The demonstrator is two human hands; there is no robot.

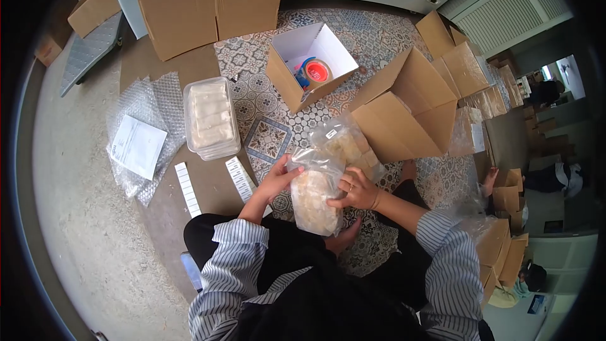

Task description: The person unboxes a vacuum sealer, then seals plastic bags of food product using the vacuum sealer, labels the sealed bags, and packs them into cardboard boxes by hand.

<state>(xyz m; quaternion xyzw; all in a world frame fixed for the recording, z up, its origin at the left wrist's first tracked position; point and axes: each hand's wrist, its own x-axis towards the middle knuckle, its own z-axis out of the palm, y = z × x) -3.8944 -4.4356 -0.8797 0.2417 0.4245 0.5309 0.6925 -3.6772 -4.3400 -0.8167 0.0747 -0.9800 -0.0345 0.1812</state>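
A clear plastic bag with pale, cream-coloured contents (315, 197) is held above my lap. My left hand (275, 180) grips its upper left edge, thumb on the plastic. On the bag's right side my right hand (357, 189) has its fingers curled against it. Just behind lies a second similar bag (344, 145) with a small white label, beside an open cardboard box (404, 110). To the left, a clear plastic container (211, 117) holds pale wrapped blocks in a column.
A white-lined box (293, 82) holds a red tape roll (317, 71). Bubble wrap (146, 82) with a printed paper (137, 145) lies left. Label strips (187, 189) are near my knee. Cardboard boxes (464, 69) stand right; people are visible at far right.
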